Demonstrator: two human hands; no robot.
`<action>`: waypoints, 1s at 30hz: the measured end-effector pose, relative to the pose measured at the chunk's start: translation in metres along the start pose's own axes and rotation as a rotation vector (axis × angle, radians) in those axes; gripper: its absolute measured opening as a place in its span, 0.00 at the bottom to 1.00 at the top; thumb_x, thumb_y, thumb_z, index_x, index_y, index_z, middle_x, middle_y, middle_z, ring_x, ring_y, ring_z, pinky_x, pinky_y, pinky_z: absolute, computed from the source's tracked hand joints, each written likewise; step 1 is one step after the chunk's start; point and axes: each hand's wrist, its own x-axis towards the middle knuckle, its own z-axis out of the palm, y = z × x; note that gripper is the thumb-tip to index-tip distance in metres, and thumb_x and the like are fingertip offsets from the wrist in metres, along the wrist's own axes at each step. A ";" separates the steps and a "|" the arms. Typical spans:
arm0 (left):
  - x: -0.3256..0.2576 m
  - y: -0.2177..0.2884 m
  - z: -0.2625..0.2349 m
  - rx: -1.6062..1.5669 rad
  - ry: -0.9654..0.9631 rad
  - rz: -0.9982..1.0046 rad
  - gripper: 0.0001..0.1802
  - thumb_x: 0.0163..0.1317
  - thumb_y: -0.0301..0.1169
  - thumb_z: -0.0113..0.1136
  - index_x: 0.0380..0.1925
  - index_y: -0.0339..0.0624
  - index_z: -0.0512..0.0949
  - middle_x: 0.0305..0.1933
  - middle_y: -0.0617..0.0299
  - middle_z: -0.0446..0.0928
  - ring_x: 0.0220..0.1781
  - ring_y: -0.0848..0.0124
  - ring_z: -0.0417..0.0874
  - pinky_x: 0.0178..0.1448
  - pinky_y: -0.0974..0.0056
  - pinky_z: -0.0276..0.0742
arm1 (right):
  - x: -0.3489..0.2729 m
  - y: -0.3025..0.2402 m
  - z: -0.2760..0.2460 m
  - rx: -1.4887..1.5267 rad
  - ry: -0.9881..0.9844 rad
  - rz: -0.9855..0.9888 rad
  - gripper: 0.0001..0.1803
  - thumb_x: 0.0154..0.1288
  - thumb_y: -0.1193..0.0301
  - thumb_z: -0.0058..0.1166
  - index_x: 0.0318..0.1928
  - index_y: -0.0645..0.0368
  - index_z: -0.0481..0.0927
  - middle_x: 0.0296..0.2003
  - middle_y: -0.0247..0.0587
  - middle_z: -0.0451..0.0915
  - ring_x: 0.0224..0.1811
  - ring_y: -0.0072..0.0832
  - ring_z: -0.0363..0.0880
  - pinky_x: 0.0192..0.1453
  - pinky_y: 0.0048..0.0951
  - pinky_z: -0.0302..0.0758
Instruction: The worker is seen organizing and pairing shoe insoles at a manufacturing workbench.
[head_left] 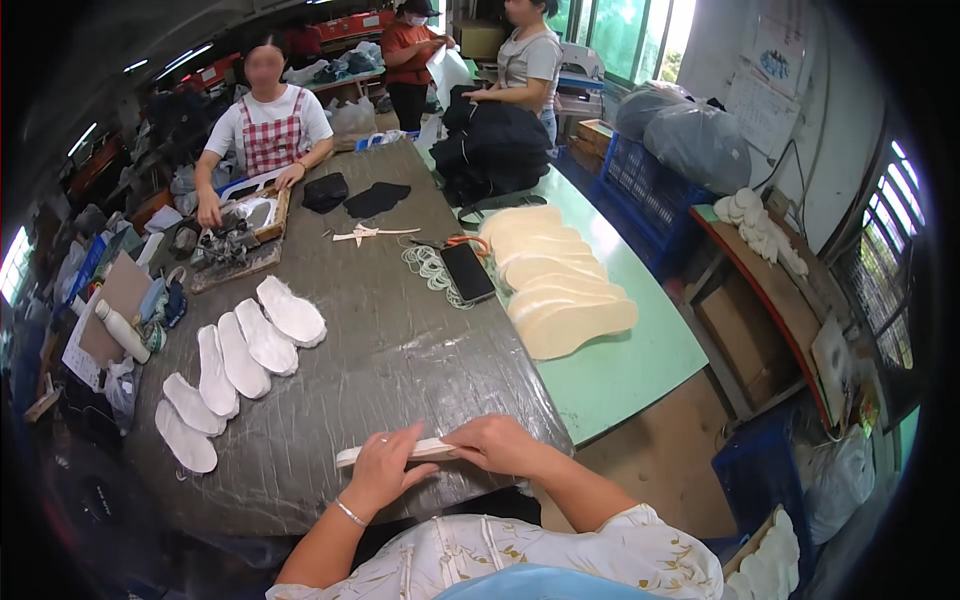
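Workshop bench, grey sheet-covered table [400, 340] with a green table [620, 370] butted on its right. Left hand [382, 468] and right hand [497, 444] both pinch one cream insole [425, 450], held edge-on at the table's near edge. White insoles [240, 360] fanned out far left, cream insole stack [555, 290] right, black phone [467, 272] beside it. Person in checked apron [268, 135] working at far end.

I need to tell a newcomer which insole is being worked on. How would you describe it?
On the grey-covered table, look at the near edge. The pale insole sits between the left hand and right hand, alone, unlike the white insoles fanned out to the left.
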 end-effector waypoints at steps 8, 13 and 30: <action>-0.031 -0.043 -0.019 -0.103 -0.137 -0.195 0.14 0.59 0.37 0.65 0.44 0.48 0.83 0.38 0.58 0.83 0.38 0.57 0.84 0.43 0.57 0.77 | 0.003 0.004 -0.012 -0.008 -0.038 0.092 0.13 0.63 0.64 0.59 0.47 0.52 0.85 0.42 0.39 0.85 0.42 0.40 0.83 0.46 0.38 0.79; -0.036 -0.053 -0.016 -0.189 -0.117 -0.245 0.13 0.59 0.33 0.66 0.44 0.46 0.84 0.40 0.54 0.83 0.38 0.54 0.84 0.41 0.58 0.79 | 0.009 -0.001 -0.019 0.235 0.072 0.291 0.17 0.61 0.66 0.63 0.51 0.53 0.83 0.44 0.43 0.85 0.47 0.41 0.84 0.52 0.37 0.78; -0.048 -0.107 -0.014 -0.743 0.012 -0.507 0.19 0.59 0.26 0.66 0.51 0.37 0.80 0.41 0.57 0.85 0.41 0.72 0.84 0.48 0.68 0.78 | 0.004 0.049 -0.018 0.512 0.020 0.600 0.15 0.64 0.67 0.64 0.47 0.61 0.84 0.34 0.36 0.85 0.37 0.19 0.78 0.44 0.26 0.75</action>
